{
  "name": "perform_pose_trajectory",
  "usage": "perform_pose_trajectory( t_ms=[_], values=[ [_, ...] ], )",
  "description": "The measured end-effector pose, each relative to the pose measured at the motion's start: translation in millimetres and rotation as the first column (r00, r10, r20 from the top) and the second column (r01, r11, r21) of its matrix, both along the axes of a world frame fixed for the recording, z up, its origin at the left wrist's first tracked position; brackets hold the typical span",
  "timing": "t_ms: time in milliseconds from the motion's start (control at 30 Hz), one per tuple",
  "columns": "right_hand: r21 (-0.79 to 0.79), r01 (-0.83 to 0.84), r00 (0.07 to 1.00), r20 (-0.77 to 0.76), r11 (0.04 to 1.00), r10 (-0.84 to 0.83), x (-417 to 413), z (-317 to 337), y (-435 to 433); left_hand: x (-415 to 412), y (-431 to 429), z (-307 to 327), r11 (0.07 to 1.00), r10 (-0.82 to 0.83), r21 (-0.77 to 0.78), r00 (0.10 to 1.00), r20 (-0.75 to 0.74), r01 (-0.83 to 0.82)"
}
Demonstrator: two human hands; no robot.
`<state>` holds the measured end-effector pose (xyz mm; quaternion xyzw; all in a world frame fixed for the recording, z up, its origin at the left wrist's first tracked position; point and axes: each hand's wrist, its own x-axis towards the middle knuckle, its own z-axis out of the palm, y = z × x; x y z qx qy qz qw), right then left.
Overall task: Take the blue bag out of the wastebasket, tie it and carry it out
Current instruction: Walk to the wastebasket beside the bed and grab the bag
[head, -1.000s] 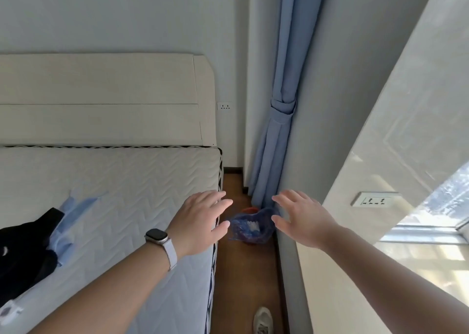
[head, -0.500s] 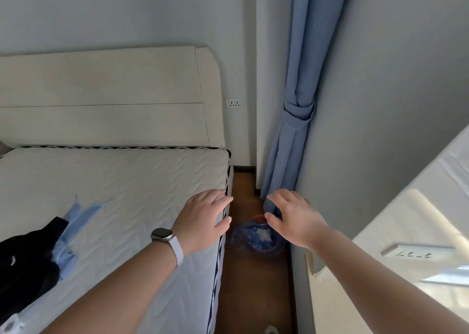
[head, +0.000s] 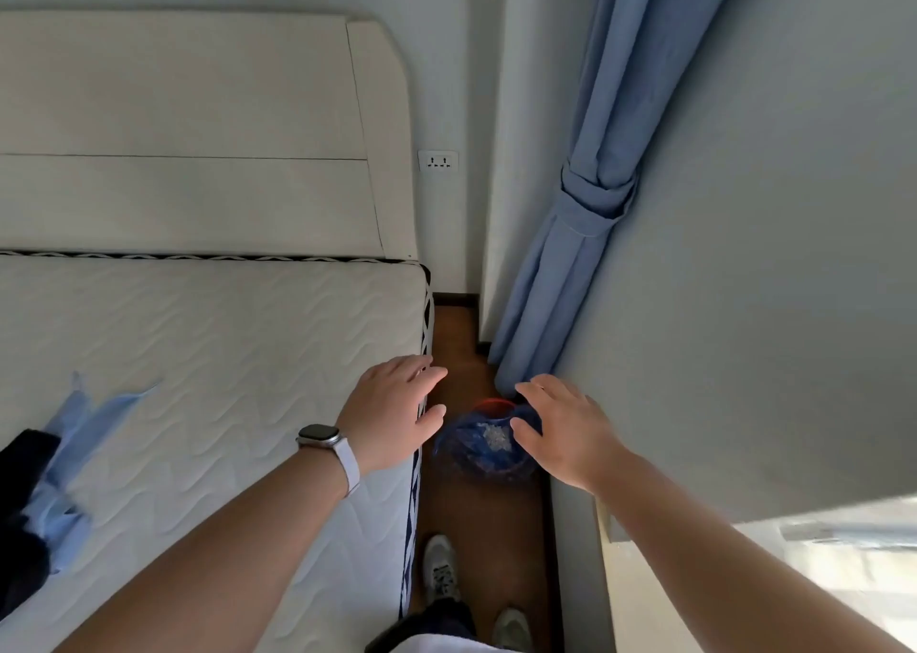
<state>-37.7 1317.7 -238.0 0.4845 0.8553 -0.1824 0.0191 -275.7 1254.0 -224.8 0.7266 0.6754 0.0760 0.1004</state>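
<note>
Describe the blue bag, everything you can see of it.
The blue bag is thin, translucent, crinkled plastic lining a wastebasket whose red-orange rim shows at the far side. Its mouth is open, untied, and something pale and crumpled lies inside. It stands on the brown floor in the narrow gap between the mattress edge and the wall, just below the curtain's foot. The right hand covers its right edge; actual contact cannot be told. The left hand is clear of it.

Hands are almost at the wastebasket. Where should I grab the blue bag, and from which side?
Probably the blue bag at its rim, where it folds over the red wastebasket edge. Come straight down from above: the mattress and wall box it in. Left hand takes the near-bed edge, right hand the wall edge.
</note>
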Motion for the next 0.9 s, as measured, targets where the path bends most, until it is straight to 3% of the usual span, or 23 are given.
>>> perform_pose_trajectory(
  t_ms=[433,633,700,733,900],
  values=[
    [-0.026,-0.055,0.983,0.176,0.998,0.059,-47.3,-50.1,64.2,-45.2,78.3,-98.1,0.99,-0.063,-0.118,0.992,0.109,0.076],
    [-0.079,-0.029,0.97,0.238,0.996,0.047,-48.8,-118.5,93.5,-36.3,107.4,-167.0,0.979,0.016,-0.205,0.985,0.17,0.02],
    [-0.116,-0.031,0.96,0.273,0.993,0.062,-43.6,-169.8,111.3,-29.0,123.4,-217.1,0.97,0.059,-0.241,0.98,0.188,-0.013],
    [-0.103,-0.048,0.959,0.274,0.993,0.075,-45.6,-167.6,115.1,-30.9,126.2,-215.1,0.973,0.056,-0.228,0.982,0.182,-0.013],
    [-0.113,0.011,0.955,0.294,0.994,0.023,-29.2,-273.6,144.4,-13.6,155.0,-323.7,0.957,-0.017,-0.284,0.989,0.147,0.058]
  ],
)
